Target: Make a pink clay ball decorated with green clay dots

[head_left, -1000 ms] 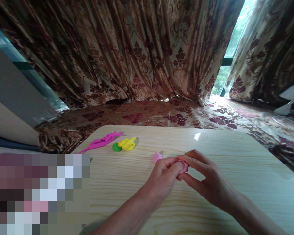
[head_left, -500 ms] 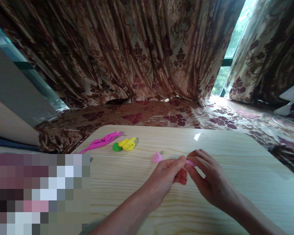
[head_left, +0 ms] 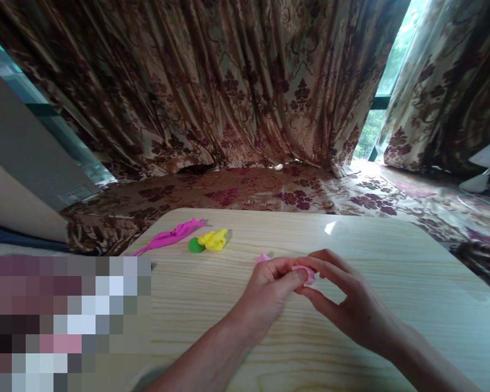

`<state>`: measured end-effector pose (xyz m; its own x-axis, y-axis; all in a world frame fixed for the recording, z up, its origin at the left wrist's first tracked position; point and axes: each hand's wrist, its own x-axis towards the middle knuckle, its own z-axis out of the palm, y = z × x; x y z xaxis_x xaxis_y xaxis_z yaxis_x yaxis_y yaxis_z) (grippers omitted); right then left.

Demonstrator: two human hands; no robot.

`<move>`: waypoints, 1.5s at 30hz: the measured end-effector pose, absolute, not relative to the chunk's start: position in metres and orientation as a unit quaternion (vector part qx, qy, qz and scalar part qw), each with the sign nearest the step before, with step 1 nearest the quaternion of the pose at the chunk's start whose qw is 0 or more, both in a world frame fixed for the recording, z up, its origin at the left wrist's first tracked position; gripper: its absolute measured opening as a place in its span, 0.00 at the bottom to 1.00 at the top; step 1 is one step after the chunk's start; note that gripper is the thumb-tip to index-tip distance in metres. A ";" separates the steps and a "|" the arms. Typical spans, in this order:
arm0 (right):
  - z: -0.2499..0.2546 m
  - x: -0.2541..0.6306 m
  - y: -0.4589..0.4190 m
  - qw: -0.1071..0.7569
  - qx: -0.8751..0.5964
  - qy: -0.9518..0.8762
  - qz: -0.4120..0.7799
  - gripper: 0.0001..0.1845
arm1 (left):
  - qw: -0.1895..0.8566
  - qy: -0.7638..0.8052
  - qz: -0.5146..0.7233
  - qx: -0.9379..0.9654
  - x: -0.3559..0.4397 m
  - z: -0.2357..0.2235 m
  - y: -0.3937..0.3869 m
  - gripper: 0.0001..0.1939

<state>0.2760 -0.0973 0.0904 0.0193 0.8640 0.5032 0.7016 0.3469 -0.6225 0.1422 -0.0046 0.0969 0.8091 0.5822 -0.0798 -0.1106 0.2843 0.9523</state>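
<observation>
My left hand [head_left: 274, 286] pinches a small lump of light pink modelling clay [head_left: 309, 275] between thumb and fingers. From the right, the curved fingertips of my right hand [head_left: 343, 283] meet around the same lump, the index finger at its top and the thumb below it. A second light pink piece of clay [head_left: 262, 258] lies on the table just behind my left hand, which partly hides it. Farther left, a yellow clay lump [head_left: 214, 240] touches a flat green clay disc [head_left: 196, 245]. Beside these stretches a long, twisted magenta clay piece [head_left: 175, 234].
The light wood-grain table [head_left: 371, 256] has rounded far corners. Beyond it hang patterned curtains [head_left: 245, 87], with matching cloth below. A white lamp [head_left: 484, 163] stands at far right. A pixelated patch covers the lower left.
My left thumb has come down across the pink lump, and the lump shifts slightly left. My right thumb and fingers spread a little wider. My left hand now covers more of the second pink piece.
</observation>
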 end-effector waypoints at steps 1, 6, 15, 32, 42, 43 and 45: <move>0.090 0.275 -0.098 0.442 -0.563 -0.692 0.096 0.19 | 0.779 0.207 0.219 0.549 0.142 0.097 -0.005 0.06; 0.086 0.278 -0.098 0.453 -0.572 -0.681 0.059 0.18 | 0.823 0.173 0.172 0.514 0.142 0.096 -0.005 0.10; 0.084 0.282 -0.096 0.438 -0.601 -0.668 0.017 0.05 | 0.725 0.239 0.176 0.621 0.146 0.089 -0.007 0.19; 0.086 0.275 -0.097 0.416 -0.569 -0.702 0.097 0.19 | 0.734 0.237 0.154 0.618 0.145 0.089 -0.011 0.14; 0.091 0.273 -0.097 0.413 -0.590 -0.686 0.107 0.11 | 0.794 0.227 0.216 0.520 0.147 0.086 -0.009 0.20; 0.091 0.274 -0.097 0.408 -0.591 -0.688 0.103 0.07 | 0.794 0.233 0.207 0.522 0.147 0.084 -0.008 0.21; 0.090 0.275 -0.096 0.404 -0.590 -0.694 0.082 0.03 | 0.786 0.239 0.190 0.537 0.147 0.082 -0.006 0.23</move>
